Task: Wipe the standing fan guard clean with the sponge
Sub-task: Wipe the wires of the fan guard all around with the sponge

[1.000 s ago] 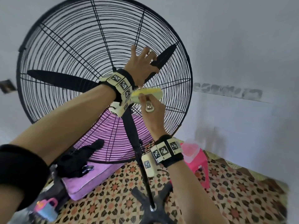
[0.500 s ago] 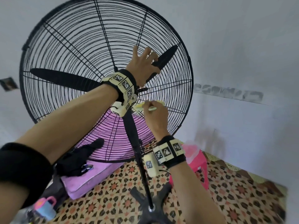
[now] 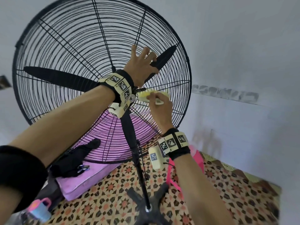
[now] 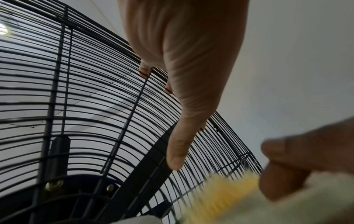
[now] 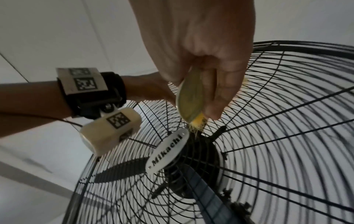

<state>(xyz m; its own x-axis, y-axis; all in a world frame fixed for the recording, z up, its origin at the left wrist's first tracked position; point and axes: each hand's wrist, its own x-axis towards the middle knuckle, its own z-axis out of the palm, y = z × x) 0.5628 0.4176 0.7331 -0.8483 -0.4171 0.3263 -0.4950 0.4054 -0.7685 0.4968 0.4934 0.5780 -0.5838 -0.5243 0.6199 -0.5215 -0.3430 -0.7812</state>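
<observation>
While the left hand [image 3: 141, 65] spreads straight fingers flat against the upright fan guard [image 3: 65, 46], the right hand [image 3: 159, 106] pinches the yellow sponge [image 3: 146, 95] just right of the hub. The sponge's long axis lies roughly level, running outward along the wires.

The right hand [image 5: 201, 50] is gripping the yellow sponge [image 5: 190, 98] between thumb and curled fingers, and the sponge's frayed lower tip is touching the black fan guard [image 5: 287, 121] just above its hub. A white oval nameplate [image 5: 167, 151] reading "Mikachi" is sitting beside that tip. The left wrist is reaching in, wearing a marker-covered band [image 5: 84, 81].
</observation>
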